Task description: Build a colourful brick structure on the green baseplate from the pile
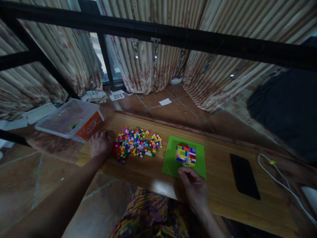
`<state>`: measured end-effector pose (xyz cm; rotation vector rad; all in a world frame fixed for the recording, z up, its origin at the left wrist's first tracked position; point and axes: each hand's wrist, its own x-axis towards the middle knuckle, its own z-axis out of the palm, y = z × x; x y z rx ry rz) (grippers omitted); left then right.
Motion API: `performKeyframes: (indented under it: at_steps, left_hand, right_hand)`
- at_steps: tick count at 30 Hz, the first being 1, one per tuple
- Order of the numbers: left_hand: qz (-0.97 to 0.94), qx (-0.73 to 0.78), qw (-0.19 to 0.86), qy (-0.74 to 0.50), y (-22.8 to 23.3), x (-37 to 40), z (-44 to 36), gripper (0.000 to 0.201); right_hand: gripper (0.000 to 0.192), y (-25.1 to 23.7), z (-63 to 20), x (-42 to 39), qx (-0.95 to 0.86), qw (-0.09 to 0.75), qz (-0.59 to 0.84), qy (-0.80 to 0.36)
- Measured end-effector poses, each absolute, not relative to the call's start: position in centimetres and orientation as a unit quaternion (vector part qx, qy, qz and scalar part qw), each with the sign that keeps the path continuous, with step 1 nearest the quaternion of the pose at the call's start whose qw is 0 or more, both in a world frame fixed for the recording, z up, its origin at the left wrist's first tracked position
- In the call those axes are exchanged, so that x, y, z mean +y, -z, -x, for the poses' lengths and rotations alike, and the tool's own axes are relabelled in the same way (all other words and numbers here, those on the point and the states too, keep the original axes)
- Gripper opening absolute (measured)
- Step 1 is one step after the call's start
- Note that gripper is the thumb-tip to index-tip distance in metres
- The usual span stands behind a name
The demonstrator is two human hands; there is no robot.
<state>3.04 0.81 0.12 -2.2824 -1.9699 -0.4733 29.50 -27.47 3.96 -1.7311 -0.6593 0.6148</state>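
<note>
Wooden bench (218, 195) running from left to right, with a clear plastic box (70, 119) bearing an orange label overhanging its far left corner. Black phone (244, 176) flat toward the right end, well apart from the bricks; white cable (279, 180) curling beyond it at the right edge. Tiled floor, scattered papers and striped curtains behind the far edge; black metal bars crossing overhead. Nothing between either hand and the bricks. Heap of small loose bricks (137, 142) in many colours spread on the left half of the bench, near the far edge. Green baseplate (195, 153) just right of the heap, lying flat mid-bench, carrying a small blocky build (186, 154) of red, yellow, blue and white bricks near its middle. Left hand (101, 143) palm down at the left rim of the heap, fingers loosely spread and touching the outermost bricks, gripping nothing visible. Right hand (194, 188) at the near edge of the baseplate, fingers curled inward with tips just short of the build; whether holding a brick, cannot tell.
</note>
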Motion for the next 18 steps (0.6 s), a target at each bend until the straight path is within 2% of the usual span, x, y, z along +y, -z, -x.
performKeyframes:
  at_steps: [6,13,18]
  left_hand:
    - [0.740,-0.651,0.035,0.167,0.1,0.8,-3.0,0.042]
    - [0.734,-0.657,0.034,0.170,0.0,0.6,-3.1,0.042]
    - [0.736,-0.658,0.023,0.157,-0.3,0.6,-3.1,0.042]
  right_hand:
    - [0.020,-3.3,-25.6,-24.4,-0.424,0.459,0.725,-0.290]
    - [0.017,-1.9,-24.7,-19.6,-0.550,0.386,0.719,-0.181]
    - [0.017,-1.7,-24.1,-17.2,-0.596,0.295,0.739,-0.108]
